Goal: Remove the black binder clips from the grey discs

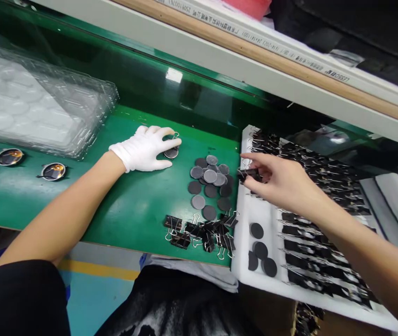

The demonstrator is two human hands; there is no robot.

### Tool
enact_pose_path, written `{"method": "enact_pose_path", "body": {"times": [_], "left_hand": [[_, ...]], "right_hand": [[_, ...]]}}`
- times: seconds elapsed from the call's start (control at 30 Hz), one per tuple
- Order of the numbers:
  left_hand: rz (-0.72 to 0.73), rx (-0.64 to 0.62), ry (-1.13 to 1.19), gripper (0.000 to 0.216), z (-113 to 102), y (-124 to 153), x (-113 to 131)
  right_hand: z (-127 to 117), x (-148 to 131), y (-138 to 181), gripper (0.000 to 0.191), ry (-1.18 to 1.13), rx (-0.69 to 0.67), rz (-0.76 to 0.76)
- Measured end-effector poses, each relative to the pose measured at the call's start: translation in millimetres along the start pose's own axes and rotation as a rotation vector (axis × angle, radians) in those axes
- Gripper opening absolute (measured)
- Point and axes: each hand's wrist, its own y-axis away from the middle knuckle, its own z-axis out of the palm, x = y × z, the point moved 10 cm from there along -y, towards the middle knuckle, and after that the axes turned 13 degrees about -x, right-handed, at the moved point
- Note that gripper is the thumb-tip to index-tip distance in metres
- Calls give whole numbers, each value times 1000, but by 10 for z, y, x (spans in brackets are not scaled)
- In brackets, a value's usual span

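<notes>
My left hand (149, 150), in a white glove, rests on the green table with its fingers spread. Its forefinger lies over a small round part (171, 153) with a wire clip handle at its top; the thumb is apart from it. My bare right hand (282, 179) pinches a black binder clip (249, 174) above the near-left rim of a white foam tray (241, 242). Between the hands lies a heap of dark and grey discs (210, 176). Nearer to me, several black binder clips (207, 233) are piled at the table's edge.
Rows of black clipped parts (310, 252) fill the foam tray, with several black discs (260, 250) at its left side. Clear plastic trays (90, 116) stand at the left, behind round shiny parts (53, 171). A shelf beam (254, 42) crosses above the table's back.
</notes>
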Motion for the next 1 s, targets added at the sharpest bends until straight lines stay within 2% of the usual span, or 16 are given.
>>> {"method": "enact_pose_path", "body": {"times": [0.1, 0.17, 0.23, 0.33, 0.37, 0.43, 0.53, 0.6, 0.67, 0.7, 0.8, 0.87, 1.0], "left_hand": [[-93, 28, -38, 74, -12, -15, -31], [-145, 36, -88, 72, -55, 8, -31], [-202, 47, -129, 68, -129, 61, -49], [-252, 113, -135, 70, -272, 154, -94], [-249, 139, -124, 74, -302, 170, -105], [-215, 142, -92, 78, -277, 151, -124], [-170, 58, -45, 62, -92, 42, -164], [-166, 31, -35, 52, 1, -16, -187], [-177, 41, -42, 51, 29, -44, -197], [-182, 52, -45, 51, 28, -49, -196], [-182, 80, -23, 51, 19, -54, -185], [-178, 84, 3, 50, 28, -61, -186], [-184, 89, 80, 48, 68, -75, -221]], "right_hand": [[46, -3, -420, 43, -380, 27, 36], [202, -26, -775, 42, -641, 42, 71], [434, -111, -1128, 33, -776, -17, 107], [688, -296, -1508, 12, -726, -113, 97], [741, -339, -1579, 12, -690, -131, 88], [818, -371, -1647, 19, -627, -153, 88], [838, -319, -1632, 28, -393, -167, 160], [798, -299, -1611, 44, -178, -187, 206], [742, -330, -1623, 64, -86, -198, 207], [701, -354, -1644, 68, -117, -177, 198], [551, -427, -1747, 58, -260, -10, 177], [539, -462, -1839, 57, -281, 71, 193], [767, -452, -2034, 62, -290, 15, 272]]}}
